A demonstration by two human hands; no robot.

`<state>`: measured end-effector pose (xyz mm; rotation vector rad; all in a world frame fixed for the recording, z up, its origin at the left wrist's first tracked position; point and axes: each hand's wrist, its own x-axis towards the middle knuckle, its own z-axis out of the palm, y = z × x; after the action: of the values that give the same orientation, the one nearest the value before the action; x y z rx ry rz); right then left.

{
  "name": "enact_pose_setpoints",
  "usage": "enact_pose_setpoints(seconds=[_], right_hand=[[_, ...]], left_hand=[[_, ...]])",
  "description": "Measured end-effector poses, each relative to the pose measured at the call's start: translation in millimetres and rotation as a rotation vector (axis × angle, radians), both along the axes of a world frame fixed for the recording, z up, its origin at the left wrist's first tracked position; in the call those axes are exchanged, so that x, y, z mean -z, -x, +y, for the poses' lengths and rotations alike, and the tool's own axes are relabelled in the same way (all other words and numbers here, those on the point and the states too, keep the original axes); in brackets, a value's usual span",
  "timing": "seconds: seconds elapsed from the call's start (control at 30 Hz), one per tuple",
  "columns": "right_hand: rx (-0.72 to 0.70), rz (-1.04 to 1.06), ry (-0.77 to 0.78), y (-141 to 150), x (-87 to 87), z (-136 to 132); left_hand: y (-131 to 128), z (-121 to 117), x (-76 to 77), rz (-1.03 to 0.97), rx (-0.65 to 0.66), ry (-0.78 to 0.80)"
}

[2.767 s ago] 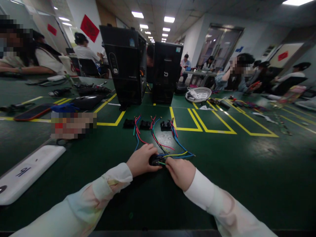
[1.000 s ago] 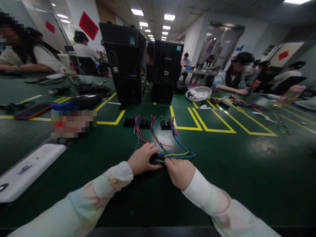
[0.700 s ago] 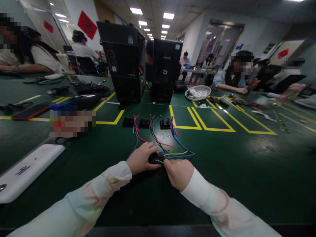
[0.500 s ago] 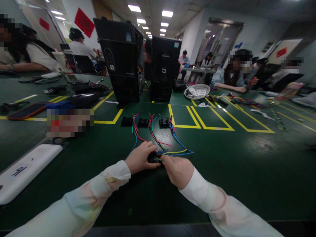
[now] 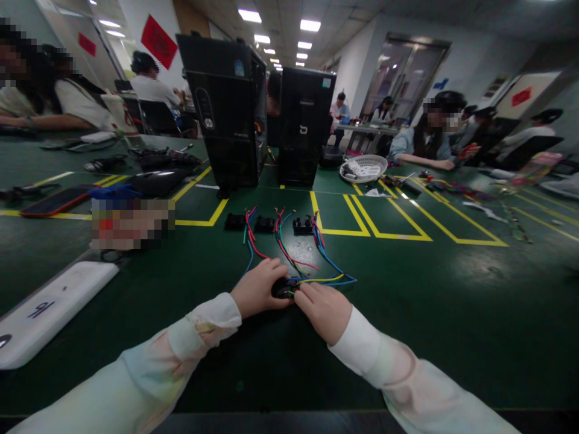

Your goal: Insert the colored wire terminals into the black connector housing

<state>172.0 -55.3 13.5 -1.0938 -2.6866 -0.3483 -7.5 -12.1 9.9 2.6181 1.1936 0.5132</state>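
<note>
Near the middle of the table my left hand [image 5: 260,286] is closed around a small black plastic part [image 5: 284,289]; its exact kind is too small to tell. On the part's right side, the fingertips of my right hand [image 5: 328,310] pinch a short green wire [image 5: 294,293], mostly hidden by the fingers. A yellow wire [image 5: 323,279] and a blue wire [image 5: 332,284] run right from behind the part. Just beyond lie three similar black parts, the left one [image 5: 235,222], the middle one [image 5: 265,224] and the right one [image 5: 303,225], with red, blue and green wires beside them.
Two black computer towers, one left [image 5: 230,114] and one right [image 5: 305,126], stand at the back. A white basket [image 5: 364,169] sits to their right. A white device [image 5: 58,313] and an orange-edged phone [image 5: 56,201] lie on the left. Other people sit around.
My right hand's fingers have shifted slightly at the black part, and less of the green wire shows. My left hand keeps its hold. The view has swung a little to the left.
</note>
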Motion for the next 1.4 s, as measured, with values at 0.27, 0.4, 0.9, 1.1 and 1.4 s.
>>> enact_pose_setpoints(seconds=[0.27, 0.4, 0.9, 1.1, 1.4], right_hand=[[-0.001, 0.056, -0.118, 0, -8.2, 4], [-0.013, 0.055, -0.124, 1, -7.9, 6], [-0.015, 0.047, -0.005, 5, -5.4, 2], [0.012, 0.035, 0.008, 4, -6.7, 3], [-0.013, 0.081, -0.176, -2, -13.8, 5]], left_hand=[[-1, 0, -1.1, 0.004, 0.014, -0.023], [-1, 0, -1.1, -0.003, 0.017, -0.014], [-2, 0, 0.9, 0.006, -0.046, 0.020], [-2, 0, 0.4, 0.004, -0.031, 0.006], [-1, 0, -0.5, 0.020, 0.007, -0.029]])
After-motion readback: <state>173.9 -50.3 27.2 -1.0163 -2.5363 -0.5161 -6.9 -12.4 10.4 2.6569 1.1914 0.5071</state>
